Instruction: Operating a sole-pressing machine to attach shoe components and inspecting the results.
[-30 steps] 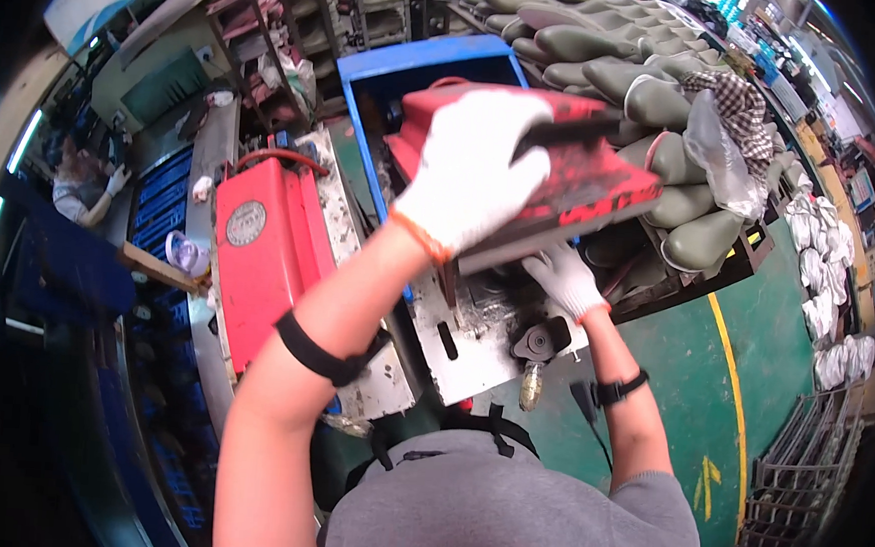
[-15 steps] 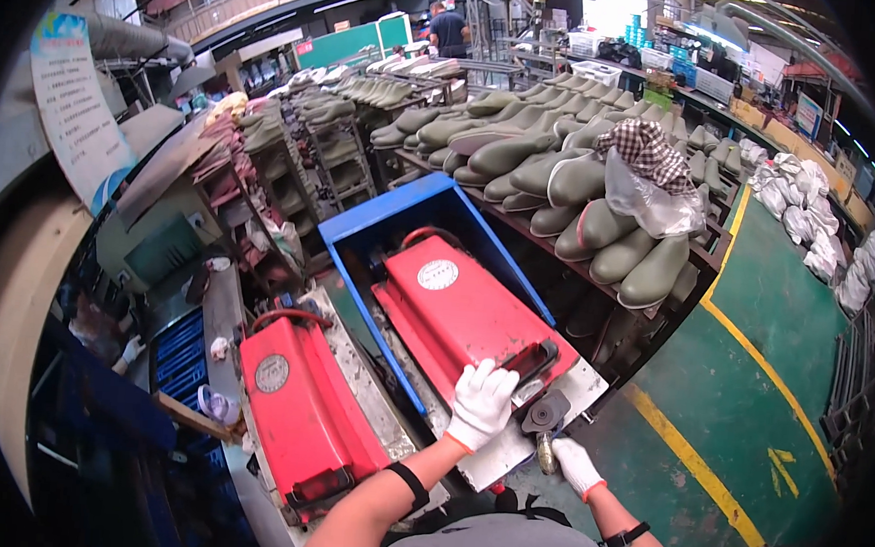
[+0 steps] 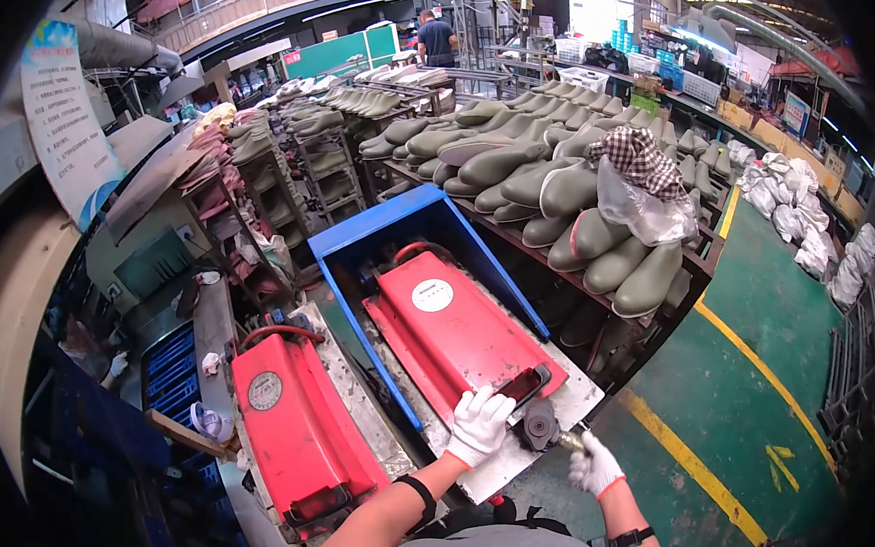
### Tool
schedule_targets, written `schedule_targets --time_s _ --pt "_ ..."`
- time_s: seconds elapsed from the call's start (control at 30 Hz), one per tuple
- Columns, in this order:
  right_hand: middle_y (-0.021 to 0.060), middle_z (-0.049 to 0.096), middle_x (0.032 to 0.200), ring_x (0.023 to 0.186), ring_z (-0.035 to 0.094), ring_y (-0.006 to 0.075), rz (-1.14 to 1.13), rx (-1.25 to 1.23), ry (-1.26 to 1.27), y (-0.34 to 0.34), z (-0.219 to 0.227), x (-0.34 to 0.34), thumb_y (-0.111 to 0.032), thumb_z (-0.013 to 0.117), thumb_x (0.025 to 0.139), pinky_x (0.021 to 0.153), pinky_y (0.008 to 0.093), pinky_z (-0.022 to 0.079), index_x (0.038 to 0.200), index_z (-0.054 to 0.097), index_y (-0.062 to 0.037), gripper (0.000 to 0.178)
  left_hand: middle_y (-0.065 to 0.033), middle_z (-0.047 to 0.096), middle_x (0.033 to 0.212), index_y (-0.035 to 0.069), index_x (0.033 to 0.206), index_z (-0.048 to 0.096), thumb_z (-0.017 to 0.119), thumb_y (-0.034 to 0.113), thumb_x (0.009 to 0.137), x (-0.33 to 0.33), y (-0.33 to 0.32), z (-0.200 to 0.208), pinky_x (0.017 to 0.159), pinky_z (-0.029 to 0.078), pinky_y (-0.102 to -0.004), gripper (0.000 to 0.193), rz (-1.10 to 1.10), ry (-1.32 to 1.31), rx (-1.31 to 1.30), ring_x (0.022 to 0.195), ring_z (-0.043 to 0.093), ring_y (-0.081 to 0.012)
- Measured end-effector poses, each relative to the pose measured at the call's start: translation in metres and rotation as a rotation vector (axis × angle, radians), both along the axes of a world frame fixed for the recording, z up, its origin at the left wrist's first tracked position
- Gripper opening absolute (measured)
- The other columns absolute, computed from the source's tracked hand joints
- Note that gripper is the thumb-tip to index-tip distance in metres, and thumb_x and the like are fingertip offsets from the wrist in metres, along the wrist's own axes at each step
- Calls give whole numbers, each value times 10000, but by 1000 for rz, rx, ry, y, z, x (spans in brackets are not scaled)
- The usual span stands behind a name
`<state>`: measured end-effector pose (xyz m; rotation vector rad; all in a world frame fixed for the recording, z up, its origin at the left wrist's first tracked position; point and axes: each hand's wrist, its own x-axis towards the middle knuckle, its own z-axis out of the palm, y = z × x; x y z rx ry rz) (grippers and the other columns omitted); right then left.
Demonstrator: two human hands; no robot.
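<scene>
A red machine cover [image 3: 454, 325] with a round white label lies in front of me, partly inside a blue frame. My left hand [image 3: 480, 432], in a white glove, lies on its near end beside a black handle [image 3: 521, 387], fingers stretched forward. A dark round valve-like head [image 3: 541, 422] stands on the pale metal plate to the right of that hand. From it a brass-coloured lever handle [image 3: 571, 441] sticks out to the right. My gloved right hand [image 3: 598, 466] is closed around the lever's outer end; the glove hides its tip.
A second red machine [image 3: 299, 405] stands to the left. Behind the blue frame [image 3: 376, 220], a rack holds many olive boots [image 3: 523, 184], with a plastic bag and checked cloth on top. Green floor with yellow lines [image 3: 687, 459] lies right. Another person [image 3: 435, 41] is far back.
The lever handle has swung from pointing toward me to pointing right, with my right hand moving up and outward on it. My left hand stays on the red cover. The view shifted slightly.
</scene>
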<state>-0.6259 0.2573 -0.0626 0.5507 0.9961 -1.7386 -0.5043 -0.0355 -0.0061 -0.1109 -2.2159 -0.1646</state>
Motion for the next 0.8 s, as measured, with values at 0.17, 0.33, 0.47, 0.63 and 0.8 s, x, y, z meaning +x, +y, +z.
schedule_targets --time_s 0.17,0.33,0.47,0.63,0.8 --pt "-48 574 704 568 528 124 -59 56 299 -31 -7 -49 -367 624 1060 499 298 426 988 596 -216 169 -104 607 1134 85 1281 592 706 59 661 1 1 -3 778 457 -495 631 -27 -17 16 1076 588 -355" --pt "-34 611 727 577 562 143 -72 58 295 -28 -13 -31 -399 591 1075 535 326 483 975 608 -201 223 -107 612 1138 81 1282 604 702 55 661 4 -1 -6 805 462 -501 628 -19 6 16 1091 588 -366" --pt "48 678 789 606 627 188 20 209 400 -32 -7 11 -465 548 1074 530 358 523 994 619 -131 351 -124 628 1154 62 1230 614 689 38 616 10 -1 8 802 455 -500 619 -31 -69 2 1083 593 -366" --pt "77 709 866 631 663 146 778 355 739 -35 10 68 -305 658 1022 592 325 571 1074 656 -44 266 -161 672 1194 55 1256 637 729 118 740 50 2 63 959 493 -482 529 -94 -418 208 1184 606 -383" --pt "66 734 1106 908 693 138 1216 143 1171 -85 17 109 -389 642 1043 786 298 586 1317 677 -51 437 -182 718 1158 49 1189 705 752 165 799 136 -29 78 996 534 -469 410 103 -327 424 1116 675 -379"
